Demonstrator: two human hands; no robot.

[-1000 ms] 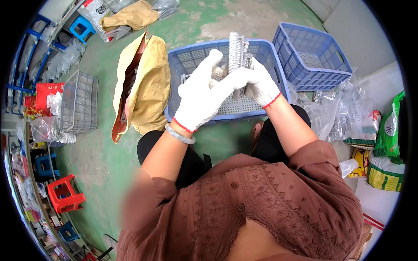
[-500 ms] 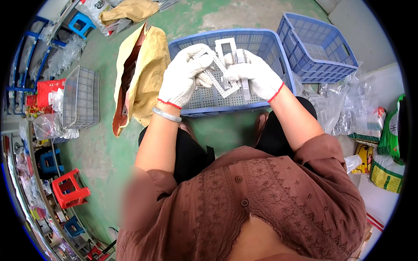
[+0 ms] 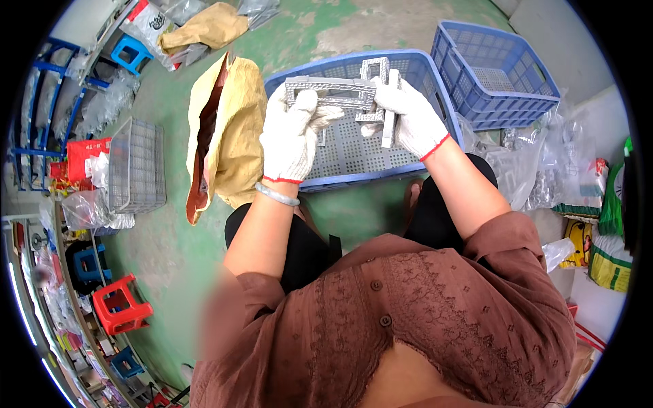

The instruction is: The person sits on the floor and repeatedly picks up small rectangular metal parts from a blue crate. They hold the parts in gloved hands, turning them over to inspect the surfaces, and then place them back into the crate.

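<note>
Over a blue plastic crate (image 3: 367, 175) I hold several grey rectangular open frames with a textured surface. My left hand (image 3: 287, 141), in a white knit glove with a red cuff, is closed on the left end of one grey frame (image 3: 332, 84), which lies nearly level. Its right end meets the pieces in my right hand (image 3: 411, 114), gloved the same way and closed on at least two more: an upright frame (image 3: 368, 71) and a piece seen edge-on (image 3: 389, 130). Gloves and overlap hide where the pieces touch. Another small grey piece (image 3: 322, 138) shows below my left fingers.
An open yellow sack (image 3: 239, 129) stands left of the crate. Behind it to the right is a second blue crate (image 3: 500, 109). A grey mesh basket (image 3: 138, 166) and a red stool (image 3: 122, 304) are at left. Clear plastic bags (image 3: 507, 166) lie at right.
The frame in my left hand has turned from a steep slant to nearly level. The pieces in my right hand have shifted slightly, and the whole view has moved a little.
</note>
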